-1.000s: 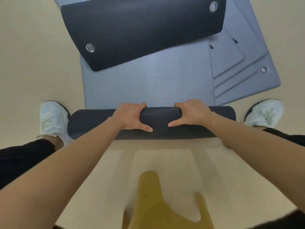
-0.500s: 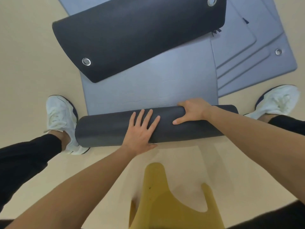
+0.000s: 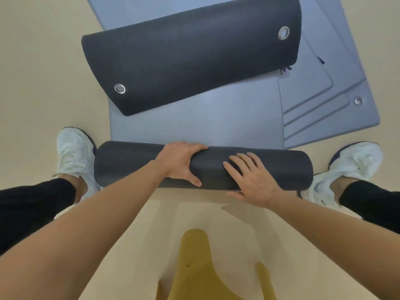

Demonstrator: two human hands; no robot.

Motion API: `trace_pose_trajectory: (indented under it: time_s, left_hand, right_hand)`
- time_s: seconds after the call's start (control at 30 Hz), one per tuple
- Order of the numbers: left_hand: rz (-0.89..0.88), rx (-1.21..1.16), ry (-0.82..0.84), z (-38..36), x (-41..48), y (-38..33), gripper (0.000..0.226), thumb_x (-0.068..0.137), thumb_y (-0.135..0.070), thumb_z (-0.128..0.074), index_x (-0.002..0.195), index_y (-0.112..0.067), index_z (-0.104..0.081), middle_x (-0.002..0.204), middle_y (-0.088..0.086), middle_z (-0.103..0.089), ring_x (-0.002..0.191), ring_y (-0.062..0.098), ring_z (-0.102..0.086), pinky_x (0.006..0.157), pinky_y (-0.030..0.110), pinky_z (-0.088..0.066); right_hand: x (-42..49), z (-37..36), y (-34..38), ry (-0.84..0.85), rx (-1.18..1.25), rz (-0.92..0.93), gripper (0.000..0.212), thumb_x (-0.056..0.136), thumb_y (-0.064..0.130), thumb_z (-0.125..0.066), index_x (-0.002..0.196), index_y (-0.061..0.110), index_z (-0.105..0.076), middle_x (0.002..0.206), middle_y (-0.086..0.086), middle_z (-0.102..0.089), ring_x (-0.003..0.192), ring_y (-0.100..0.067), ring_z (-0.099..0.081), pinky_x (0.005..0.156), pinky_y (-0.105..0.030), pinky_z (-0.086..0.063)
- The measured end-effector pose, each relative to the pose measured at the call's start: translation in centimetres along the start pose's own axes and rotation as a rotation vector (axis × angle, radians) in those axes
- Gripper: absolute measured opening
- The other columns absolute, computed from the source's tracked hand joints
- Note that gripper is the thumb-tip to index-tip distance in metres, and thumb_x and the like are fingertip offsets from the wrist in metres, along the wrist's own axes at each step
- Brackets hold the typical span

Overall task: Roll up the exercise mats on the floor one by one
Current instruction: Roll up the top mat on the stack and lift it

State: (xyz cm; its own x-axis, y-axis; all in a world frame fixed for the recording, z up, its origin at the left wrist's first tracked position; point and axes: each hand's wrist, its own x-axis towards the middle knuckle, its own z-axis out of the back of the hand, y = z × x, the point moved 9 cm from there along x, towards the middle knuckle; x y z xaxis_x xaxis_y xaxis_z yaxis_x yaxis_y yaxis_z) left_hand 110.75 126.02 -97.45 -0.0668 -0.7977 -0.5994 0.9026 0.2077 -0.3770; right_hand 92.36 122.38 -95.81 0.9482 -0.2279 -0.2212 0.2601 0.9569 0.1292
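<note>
The hands are trading jobs from half a second ago: the left hand point(image 3: 180, 163), flat then, is now clamping the roll point(image 3: 129, 164), fingers curling over its top and thumb lying on the near side, while the right hand point(image 3: 252, 178), gripping then, is lying flat with fingers straight and spread, pressing on the roll just right of the left hand. The roll, dark and thick, is lying crosswise on the floor point(image 3: 43, 61) between two white shoes, the left shoe point(image 3: 73, 152) just beside its left end and the right shoe point(image 3: 355, 163) just beside its right end. Its unrolled tail point(image 3: 194, 126), blue-grey, is stretching away from the person. A black mat point(image 3: 190, 61) with metal eyelets point(image 3: 119, 88) at its corners is lying askew over the tail's far part, and a grey mat point(image 3: 324, 98) is showing to the right, partly under the black mat
</note>
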Motion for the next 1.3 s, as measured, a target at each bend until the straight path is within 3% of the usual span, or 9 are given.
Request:
trace_pose_trajectory:
  time_s: [0.1, 0.27, 0.5, 0.63, 0.73, 0.93, 1.13, 1.2, 1.3]
  left_hand:
    - [0.016, -0.088, 0.048, 1.2, 1.0, 0.6, 0.112, 0.049, -0.080, -0.081, 0.147, -0.047, -0.037, 0.136, -0.022, -0.059, 0.122, 0.015, -0.057, 0.090, 0.037, -0.045]
    - [0.086, -0.082, 0.042, 3.0, 1.9, 2.2, 0.110, 0.056, -0.084, -0.076, 0.151, -0.043, -0.040, 0.144, -0.018, -0.057, 0.129, 0.017, -0.054, 0.098, 0.040, -0.044]
    - [0.080, 0.131, -0.299, 8.3, 0.2, 1.8, 0.075, 0.080, -0.076, -0.039, 0.137, -0.032, -0.060, 0.135, -0.008, -0.065, 0.122, 0.020, -0.057, 0.101, 0.040, -0.041]
    - [0.092, 0.256, -0.652, 9.2, -2.2, 0.4, 0.066, 0.086, -0.065, -0.049, 0.129, -0.017, -0.066, 0.130, 0.003, -0.068, 0.116, 0.028, -0.061, 0.098, 0.044, -0.042]
    - [0.022, 0.299, -0.732, 6.8, -3.5, -0.9, 0.075, 0.087, -0.056, -0.059, 0.146, -0.010, -0.054, 0.149, 0.012, -0.055, 0.135, 0.035, -0.052, 0.110, 0.050, -0.038]
    - [0.044, 0.435, -0.591, 1.4, -3.0, -0.7, 0.083, 0.093, -0.059, -0.059, 0.162, -0.024, -0.030, 0.169, 0.013, -0.025, 0.154, 0.044, -0.021, 0.122, 0.064, -0.020]
    - [0.061, 0.356, -0.633, 5.6, 0.1, 0.7, 0.091, 0.085, -0.070, -0.063, 0.160, -0.029, -0.034, 0.166, 0.009, -0.033, 0.153, 0.040, -0.028, 0.123, 0.061, -0.019]
    - [0.048, 0.355, -0.630, 6.7, 1.0, 1.2, 0.092, 0.083, -0.075, -0.059, 0.160, -0.030, -0.035, 0.165, 0.007, -0.036, 0.152, 0.039, -0.031, 0.123, 0.059, -0.019]
    - [0.036, 0.351, -0.575, 7.7, 2.5, 2.0, 0.097, 0.080, -0.083, -0.052, 0.160, -0.034, -0.032, 0.165, 0.003, -0.036, 0.152, 0.036, -0.031, 0.124, 0.056, -0.019]
  right_hand:
    - [-0.1, -1.3, -0.8, 0.103, -0.020, -0.092, 0.108, 0.081, 0.077, -0.061, 0.157, 0.012, -0.022, 0.155, -0.026, -0.040, 0.141, -0.048, -0.040, 0.118, -0.066, -0.026]
    - [2.4, -0.4, -3.5, 0.145, 0.020, -0.086, 0.111, 0.077, 0.083, -0.060, 0.158, 0.019, -0.019, 0.152, -0.020, -0.044, 0.134, -0.041, -0.047, 0.112, -0.056, -0.038]
    - [7.3, 2.8, -9.3, 0.341, 0.334, -0.131, 0.111, 0.072, 0.085, -0.063, 0.159, 0.034, -0.017, 0.146, 0.000, -0.047, 0.125, -0.025, -0.047, 0.103, -0.042, -0.044]
    - [8.6, 2.7, -11.6, 0.405, 0.417, -0.232, 0.106, 0.070, 0.086, -0.065, 0.156, 0.044, -0.021, 0.135, 0.004, -0.053, 0.119, -0.023, -0.051, 0.098, -0.042, -0.045]
    - [8.7, 2.8, -13.1, 0.346, 0.344, -0.306, 0.107, 0.067, 0.092, -0.059, 0.157, 0.043, -0.027, 0.146, 0.004, -0.047, 0.128, -0.026, -0.046, 0.107, -0.047, -0.036]
    - [8.1, 5.3, -15.3, 0.101, 0.269, -0.538, 0.098, 0.075, 0.090, -0.050, 0.154, 0.034, -0.037, 0.151, 0.001, -0.048, 0.133, -0.029, -0.047, 0.111, -0.050, -0.031]
    - [8.0, 8.3, -13.5, -0.298, 0.158, -0.502, 0.065, 0.093, 0.069, -0.049, 0.133, 0.019, -0.061, 0.130, -0.006, -0.062, 0.115, -0.031, -0.058, 0.101, -0.049, -0.040]
    - [7.2, 7.9, -12.7, -0.356, 0.154, -0.427, 0.069, 0.090, 0.069, -0.054, 0.133, 0.016, -0.061, 0.130, -0.007, -0.061, 0.116, -0.032, -0.056, 0.102, -0.049, -0.040]
    - [6.8, 5.8, -12.6, -0.232, 0.095, -0.387, 0.097, 0.078, 0.085, -0.054, 0.146, 0.016, -0.051, 0.146, -0.011, -0.051, 0.134, -0.037, -0.046, 0.116, -0.056, -0.030]
